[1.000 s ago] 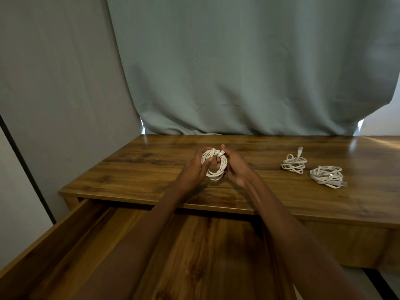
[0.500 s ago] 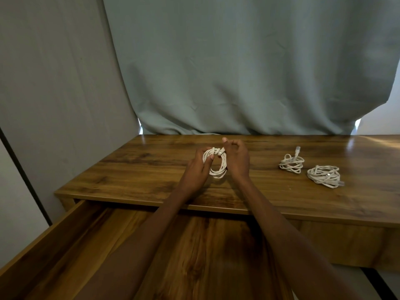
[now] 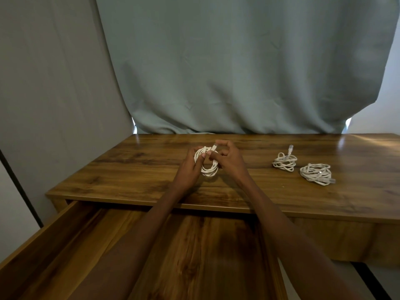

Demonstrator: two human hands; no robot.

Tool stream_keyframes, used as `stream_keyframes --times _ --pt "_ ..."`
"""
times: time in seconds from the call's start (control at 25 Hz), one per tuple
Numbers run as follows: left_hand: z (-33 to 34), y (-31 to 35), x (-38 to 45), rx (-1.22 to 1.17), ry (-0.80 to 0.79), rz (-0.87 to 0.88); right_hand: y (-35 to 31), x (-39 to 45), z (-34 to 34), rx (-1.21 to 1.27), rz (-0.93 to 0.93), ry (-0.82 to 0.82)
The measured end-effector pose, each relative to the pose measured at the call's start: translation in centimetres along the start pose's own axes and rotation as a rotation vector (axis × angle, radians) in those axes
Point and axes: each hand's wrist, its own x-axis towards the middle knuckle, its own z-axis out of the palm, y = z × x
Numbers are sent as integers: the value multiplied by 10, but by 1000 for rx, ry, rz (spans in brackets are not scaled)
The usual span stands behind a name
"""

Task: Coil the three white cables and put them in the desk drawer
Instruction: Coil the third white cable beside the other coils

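Observation:
Over the middle of the wooden desk [image 3: 134, 172] I hold a coiled white cable [image 3: 208, 169] upright between both hands. My left hand [image 3: 191, 166] grips the coil's left side with the thumb across the loops. My right hand [image 3: 229, 159] pinches the cable's plug end at the top of the coil. Two more white cables lie on the desk to the right: a small coil [image 3: 284, 161] with its plug sticking up, and a flatter coil [image 3: 317, 173] nearer the front. The desk drawer [image 3: 71, 241] stands pulled open below my forearms, with nothing visible inside.
A grey-green curtain [image 3: 238, 72] hangs behind the desk and a grey wall [image 3: 54, 94] stands on the left. The drawer's left side wall [image 3: 39, 239] juts toward me. Bare desk surface lies left of my hands.
My right hand has lifted the plug end up and over the top of the coil. The coil stays in my left hand at the same spot. The two other cables have not moved.

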Motion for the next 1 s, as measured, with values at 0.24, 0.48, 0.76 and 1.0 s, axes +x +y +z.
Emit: stream_keyframes --times 0.24,0.48,0.76,1.0 --pt "16 10 11 -10 -68 -51 10 -8 -14 107 28 7" --pt "29 21 34 -101 -180 -276 -2 -12 -54 120 78 -78" --pt "43 24 46 -224 -290 -388 -12 -20 -83 -6 175 -212" --pt "64 28 46 -315 -309 -458 -6 -32 -129 -108 91 -196"
